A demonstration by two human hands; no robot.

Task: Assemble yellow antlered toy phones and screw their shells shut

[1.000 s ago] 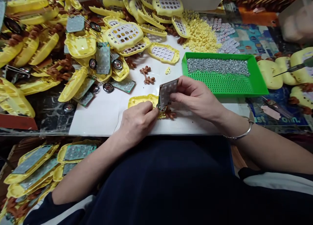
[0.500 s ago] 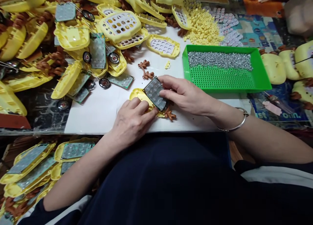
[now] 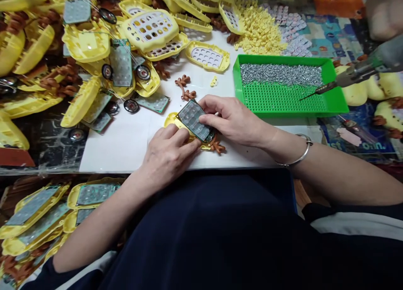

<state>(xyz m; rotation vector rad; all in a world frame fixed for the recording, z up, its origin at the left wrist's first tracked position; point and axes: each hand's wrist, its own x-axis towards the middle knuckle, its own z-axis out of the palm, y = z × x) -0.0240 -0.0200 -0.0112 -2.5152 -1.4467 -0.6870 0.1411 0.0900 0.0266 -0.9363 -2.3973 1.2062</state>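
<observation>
Fitting circuit board (image 3: 192, 118) over yellow shell (image 3: 171, 119), apparently; right hand (image 3: 234, 118) pinching board, left hand (image 3: 168, 154) at shell, grip unclear; next needs aligning.

A grey keypad board (image 3: 191, 118), patterned in bumpy rows, is showing green edges. A yellow shell (image 3: 170, 119) is contrasting with a brown antler piece (image 3: 218, 147). A bright green tray (image 3: 296, 114) is displaying a dotted grid; its screws (image 3: 280, 73) are gleaming silver.
</observation>
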